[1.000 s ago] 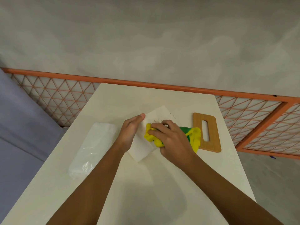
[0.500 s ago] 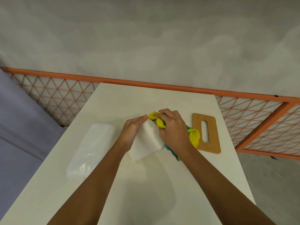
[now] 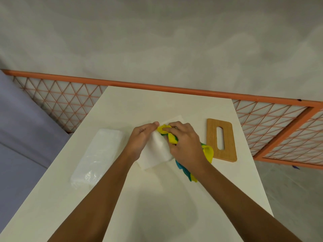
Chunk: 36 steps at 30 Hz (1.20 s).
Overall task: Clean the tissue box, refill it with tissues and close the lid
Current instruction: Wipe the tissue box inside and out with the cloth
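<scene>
A pale cream table (image 3: pixel 157 105) with a smooth matte top stands against a mottled grey wall (image 3: pixel 157 41). Behind its far edge runs an orange metal fence (image 3: pixel 59 100) with a thin diamond lattice under a solid rail.

The tissue box (image 3: pixel 155 152) sits near the middle of the table, between the two hands. It is a plain white rectangular block with flat sides and crisp edges, turned at an angle to the table's edge. Its top is mostly hidden by the hands, so the opening cannot be made out.

The left hand (image 3: pixel 139 138) grasps the box from its left side, the thumb lying along the upper edge. The right hand (image 3: pixel 185 145) is clenched round a soft, crumpled cloth (image 3: pixel 172 138) of yellow, green and teal, and presses a bunched yellow fold against the box's top near the left thumb. Loose ends of the cloth trail out below the wrist and toward the right.

Just to the right lies the lid (image 3: pixel 211 137), apart from the box: a flat wood-grain panel with rounded corners and a long rounded slot through its middle.

Left of the box lies a tissue pack (image 3: pixel 97 154), a long white brick in glossy, wrinkled clear plastic
</scene>
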Each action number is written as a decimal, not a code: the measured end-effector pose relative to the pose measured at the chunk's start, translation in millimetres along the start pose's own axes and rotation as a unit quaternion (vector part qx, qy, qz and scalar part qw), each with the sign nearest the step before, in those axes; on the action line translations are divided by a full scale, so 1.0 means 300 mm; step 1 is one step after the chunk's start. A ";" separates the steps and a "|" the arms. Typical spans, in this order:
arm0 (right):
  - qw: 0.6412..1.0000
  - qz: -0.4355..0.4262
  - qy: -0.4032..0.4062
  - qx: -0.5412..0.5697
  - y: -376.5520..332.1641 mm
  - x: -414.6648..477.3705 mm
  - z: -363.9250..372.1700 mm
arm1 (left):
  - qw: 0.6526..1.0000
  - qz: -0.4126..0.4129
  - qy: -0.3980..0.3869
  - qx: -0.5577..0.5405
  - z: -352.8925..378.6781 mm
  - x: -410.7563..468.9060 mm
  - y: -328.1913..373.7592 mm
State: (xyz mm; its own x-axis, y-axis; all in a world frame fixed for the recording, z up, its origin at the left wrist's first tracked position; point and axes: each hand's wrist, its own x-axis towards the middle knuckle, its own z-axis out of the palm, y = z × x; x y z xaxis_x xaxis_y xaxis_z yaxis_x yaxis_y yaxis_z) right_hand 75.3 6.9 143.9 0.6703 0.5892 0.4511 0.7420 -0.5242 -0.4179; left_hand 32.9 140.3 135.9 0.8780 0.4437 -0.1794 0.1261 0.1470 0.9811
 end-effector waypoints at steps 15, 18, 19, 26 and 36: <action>0.999 0.012 0.039 -0.011 -0.003 -0.077 0.019 | 0.999 -0.013 -0.007 0.039 -0.020 -0.039 -0.032; 0.993 0.095 0.065 -0.011 0.046 -0.039 0.006 | 0.999 -0.029 -0.008 0.042 -0.005 -0.042 -0.038; 0.992 0.107 0.064 -0.010 0.048 -0.027 0.007 | 0.999 -0.029 -0.008 0.041 0.000 -0.044 -0.037; 0.989 0.142 0.039 -0.023 0.043 0.072 -0.002 | 0.998 -0.036 0.003 0.056 0.009 -0.052 -0.046; 0.974 0.219 -0.015 0.060 0.122 -0.004 -0.045 | 0.999 -0.024 -0.002 0.036 -0.006 -0.048 -0.059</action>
State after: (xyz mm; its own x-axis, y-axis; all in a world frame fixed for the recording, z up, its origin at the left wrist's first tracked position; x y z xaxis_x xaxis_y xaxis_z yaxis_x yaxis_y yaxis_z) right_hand 101.8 -21.3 138.8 0.9202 0.3438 0.1871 0.3776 -0.6541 -0.6554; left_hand 17.1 132.9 121.0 0.8720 0.4346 -0.2255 0.2007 0.1028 0.9742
